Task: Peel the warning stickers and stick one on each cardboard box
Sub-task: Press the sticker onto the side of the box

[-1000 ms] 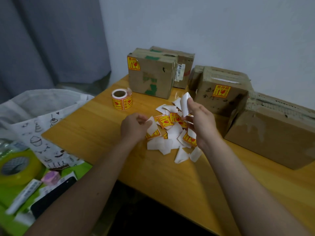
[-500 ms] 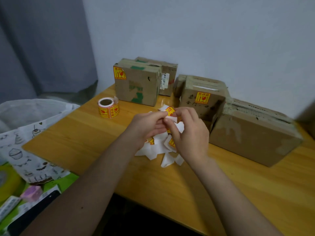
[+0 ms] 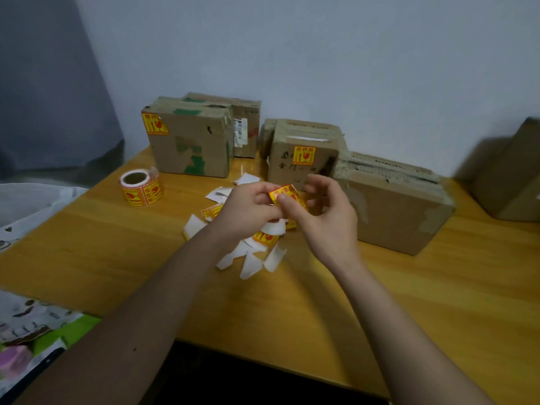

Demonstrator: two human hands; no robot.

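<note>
My left hand [image 3: 248, 210] and my right hand [image 3: 324, 220] meet above the table, both pinching one yellow-and-red warning sticker [image 3: 285, 193] between thumbs and fingertips. Under them lies a pile of cut stickers and white backing papers [image 3: 254, 258]. A sticker roll [image 3: 140, 187] stands at the left. The left cardboard box [image 3: 190, 141] and the middle box [image 3: 304, 153] each carry a sticker on the front. The large box [image 3: 391, 206] at the right shows no sticker on its visible faces.
A wooden table [image 3: 380, 302] holds everything. Another box [image 3: 248, 124] stands behind the left one, and one more box [image 3: 511, 173] sits at the far right. A plastic bag and printed paper [image 3: 26, 317] lie off the table's left edge. A wall is behind.
My hands came together from apart and now hold one sticker between them, lifted a little above the pile. The camera view shifted left and down over the table.
</note>
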